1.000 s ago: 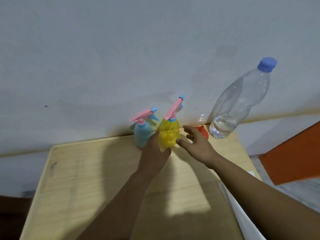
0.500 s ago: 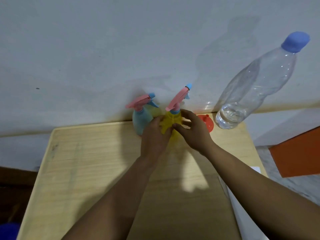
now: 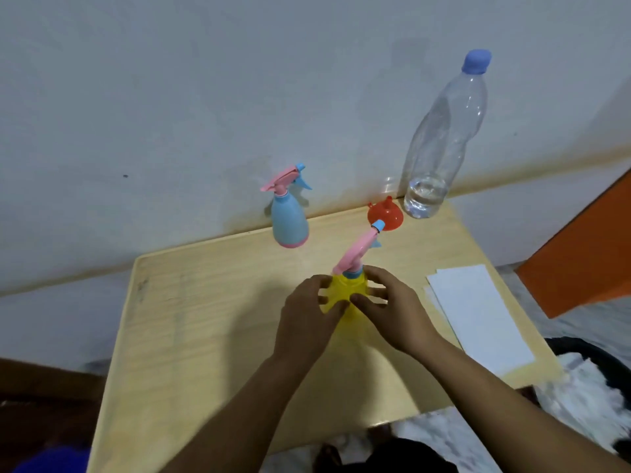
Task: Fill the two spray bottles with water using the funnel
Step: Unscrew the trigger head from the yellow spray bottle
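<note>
Head view: yellow spray bottle (image 3: 345,295) mid-frame on the table (image 3: 205,336).
Grip: left hand (image 3: 309,319) and right hand (image 3: 392,314) pinching its body.
Technique: steady the base, unscrew the pink head (image 3: 355,256).
Funnel (image 3: 386,215): upper right.

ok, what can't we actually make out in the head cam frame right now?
- Yellow spray bottle: lower body and base covered by the left hand and right hand; any water inside can't be told.
- Blue spray bottle: opaque, so fill level hidden.
- Red funnel: partly behind the yellow bottle's sprayer nozzle; spout not visible.
- Dark items at the bottom edge: cut off and blurred, unidentifiable.
</note>
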